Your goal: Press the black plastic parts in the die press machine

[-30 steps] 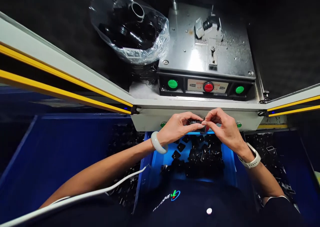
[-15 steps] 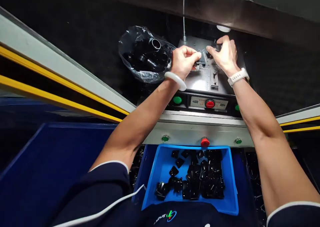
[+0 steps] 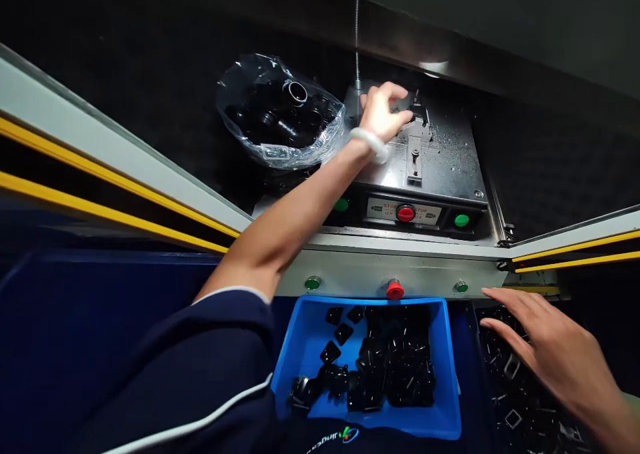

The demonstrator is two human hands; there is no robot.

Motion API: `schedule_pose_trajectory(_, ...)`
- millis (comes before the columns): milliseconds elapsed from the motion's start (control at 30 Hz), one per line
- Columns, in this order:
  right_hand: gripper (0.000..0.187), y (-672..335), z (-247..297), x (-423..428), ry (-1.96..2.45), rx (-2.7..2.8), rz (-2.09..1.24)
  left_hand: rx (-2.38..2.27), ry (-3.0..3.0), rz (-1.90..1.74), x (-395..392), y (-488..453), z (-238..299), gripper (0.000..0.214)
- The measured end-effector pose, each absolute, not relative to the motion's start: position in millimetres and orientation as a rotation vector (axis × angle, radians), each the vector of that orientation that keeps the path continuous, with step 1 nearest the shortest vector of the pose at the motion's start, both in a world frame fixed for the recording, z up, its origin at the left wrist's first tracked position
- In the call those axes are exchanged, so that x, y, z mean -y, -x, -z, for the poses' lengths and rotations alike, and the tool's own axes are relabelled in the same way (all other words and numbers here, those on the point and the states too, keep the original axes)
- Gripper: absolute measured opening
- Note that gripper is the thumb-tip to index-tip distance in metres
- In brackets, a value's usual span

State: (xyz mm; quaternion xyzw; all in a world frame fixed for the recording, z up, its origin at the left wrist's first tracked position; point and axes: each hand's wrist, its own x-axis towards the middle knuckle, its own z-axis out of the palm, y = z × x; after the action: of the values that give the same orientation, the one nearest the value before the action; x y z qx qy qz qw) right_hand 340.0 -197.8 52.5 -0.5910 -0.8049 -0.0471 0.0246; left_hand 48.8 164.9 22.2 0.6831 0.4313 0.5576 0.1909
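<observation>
My left hand [image 3: 384, 113] reaches over the metal fixture plate [image 3: 443, 174], its thumb and fingers apart. The thumb tip is close to a small black part [image 3: 419, 114] seated in the fixture; whether they touch I cannot tell. A metal clamp block [image 3: 415, 164] sits on the plate just in front of that part. At the lower right, my right hand [image 3: 560, 347] hovers with fingers stretched out and nothing visible in it. Under and beside it lies a heap of small black parts [image 3: 513, 419], some with shiny square outlines.
A clear plastic bag [image 3: 277, 153] of black parts lies left of the fixture. Red [image 3: 405, 213] and green buttons [image 3: 461, 221] line its front. Below stands a blue bin [image 3: 453, 374] with black pieces. Yellow-striped machine guards [image 3: 125, 204] flank the opening.
My right hand has left the fixture and swung down to the lower right, over the loose parts. My left hand's pinch has opened; it stays at the fixture. The view has shifted slightly.
</observation>
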Motion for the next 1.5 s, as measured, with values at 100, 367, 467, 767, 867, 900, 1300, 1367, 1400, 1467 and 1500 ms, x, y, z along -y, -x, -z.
schedule_pose_trajectory(100, 0.040, -333, -18, 180, 1.832, 2.446, -0.057, -1.272, -1.976, -1.443, -69, -7, -12, 0.014)
schedule_pose_trajectory(367, 0.021, -360, 51, 148, 2.004, 2.313, -0.345, -1.478, -2.136, -0.728, 117, 94, 64, 0.024)
schedule_pose_trajectory(467, 0.020, -363, 58, 147, 1.953, 2.205, -0.431, -1.528, -2.270, -0.436, 115, 111, 80, 0.033)
schedule_pose_trajectory(767, 0.011, -354, 66, 147, 2.059, 2.039, -0.312, -1.665, -2.267, -0.414, 117, 99, 77, 0.027)
schedule_pose_trajectory(867, 0.014, -329, 64, 164, 2.024, 2.107, -0.237, -1.546, -2.194, -0.547, 124, 92, 74, 0.025)
schedule_pose_trajectory(900, 0.019, -314, 66, 172, 1.978, 2.165, -0.262, -1.417, -2.152, -0.566, 125, 88, 74, 0.021)
schedule_pose_trajectory(1300, 0.049, -155, 146, 187, 1.861, 2.938, -0.875, -0.347, -1.878, 0.433, 153, 20, 169, 0.032)
schedule_pose_trajectory(1367, 0.051, -156, 151, 187, 1.862, 2.945, -0.866, -0.375, -1.896, 0.448, 171, 21, 177, 0.037)
schedule_pose_trajectory(1400, 0.052, -157, 152, 189, 1.871, 2.943, -0.855, -0.390, -1.902, 0.454, 178, 23, 180, 0.039)
schedule_pose_trajectory(1467, 0.054, -160, 152, 192, 1.895, 2.926, -0.831, -0.418, -1.903, 0.456, 189, 25, 181, 0.038)
schedule_pose_trajectory(1500, 0.055, -162, 151, 193, 1.900, 2.915, -0.823, -0.436, -1.900, 0.451, 191, 27, 181, 0.035)
